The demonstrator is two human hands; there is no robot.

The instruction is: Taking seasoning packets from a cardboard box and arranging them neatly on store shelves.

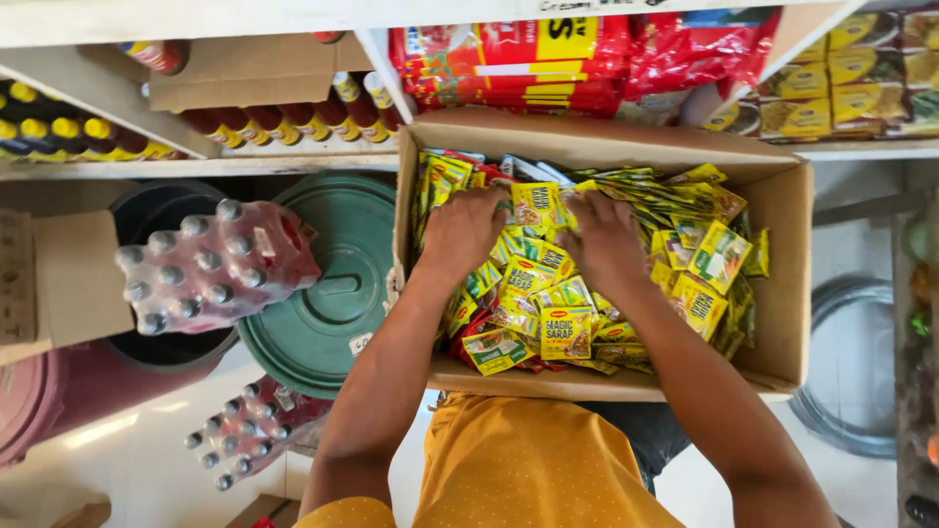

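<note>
both hands sit palm-down in the cardboard box [782, 284]. left hand [465, 230] is loosely curled, fingers pressed into the yellow seasoning sachets [565, 330]; whether it grips any, i cannot tell. right hand [604, 240] is likewise half-closed on the pile, fingertips hidden. sachets fill the box, too many to count. left of it, one green bin lid [333, 293] and two shrink-wrapped packs of bottles [210, 264]. farther off, shelves with red packets [509, 59] and sauce bottles [293, 119].

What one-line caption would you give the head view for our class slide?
Both hands, left hand and right hand, dig into yellow sachets filling a cardboard box beside a green bin lid.
</note>
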